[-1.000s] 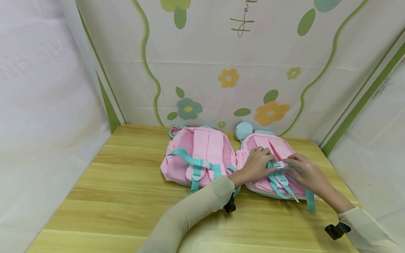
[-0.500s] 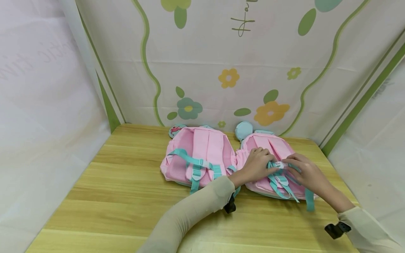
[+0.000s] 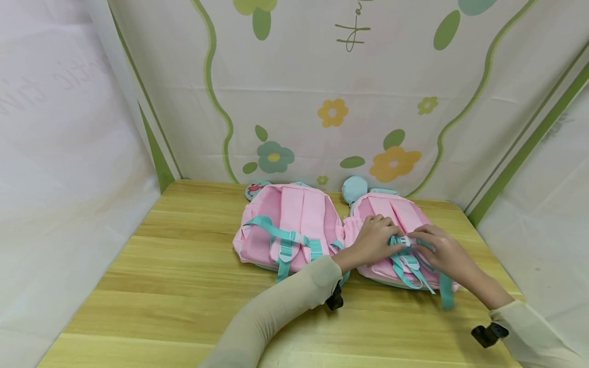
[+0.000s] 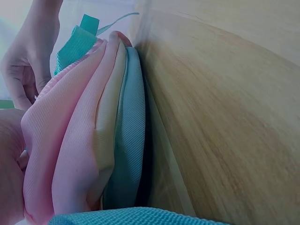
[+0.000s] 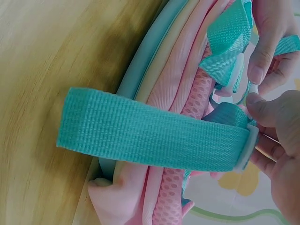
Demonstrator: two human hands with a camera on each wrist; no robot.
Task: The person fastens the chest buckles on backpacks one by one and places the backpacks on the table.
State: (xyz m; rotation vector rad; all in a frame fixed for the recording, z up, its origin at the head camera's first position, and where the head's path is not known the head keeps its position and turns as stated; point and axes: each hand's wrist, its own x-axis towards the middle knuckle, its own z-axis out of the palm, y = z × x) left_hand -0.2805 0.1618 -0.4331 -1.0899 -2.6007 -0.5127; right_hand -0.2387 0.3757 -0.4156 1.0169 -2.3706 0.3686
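Observation:
Two pink backpacks lie side by side on the table, straps facing up. Over the right backpack (image 3: 368,204), both hands meet at a white side-release buckle (image 3: 406,240) on teal webbing. My left hand (image 3: 375,238) pinches the buckle's left half by its strap. From the other side, my right hand (image 3: 445,253) grips the right half between thumb and fingers. Up close in the right wrist view, the thumbs of the left hand (image 5: 269,47) and right hand (image 5: 286,145) nearly meet, largely hiding the buckle. A wide teal strap end (image 5: 150,131) hangs from the right hand's side.
The left backpack (image 3: 303,209) has its own teal chest strap (image 3: 276,228) lying across it. A round light-blue pouch (image 3: 355,190) sits behind the right backpack, and a round printed one (image 3: 255,189) behind the left. A printed cloth wall (image 3: 285,102) rises at the wooden table's (image 3: 184,286) back edge.
My right hand has shifted slightly left, bringing its buckle half closer to the left one. The hanging teal strap end has swung left with it. My left hand stays in place.

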